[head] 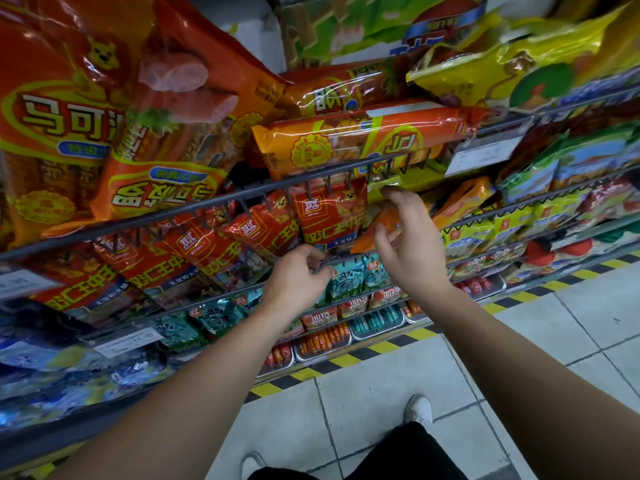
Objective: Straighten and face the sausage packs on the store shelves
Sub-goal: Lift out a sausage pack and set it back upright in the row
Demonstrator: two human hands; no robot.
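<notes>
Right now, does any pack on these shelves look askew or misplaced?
On the upper shelf, an orange plastic sausage pack sits upside down, print inverted, and a long orange pack lies sideways behind the wire rail. Below, a tilted orange pack breaks the row of red packs by the right hand.

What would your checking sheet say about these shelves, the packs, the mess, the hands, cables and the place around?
Surface: wire-fronted shelves, in tiers.
Job's things: red sausage packs in a row; orange pack tilted beside them.
Clutter: large orange packs above lie askew.
Hands: left hand curled at the red packs' lower edge; right hand on the tilted pack; grips unclear.
Cables: nothing seen.
Surroundings: tiled floor, yellow-black tape.
</notes>
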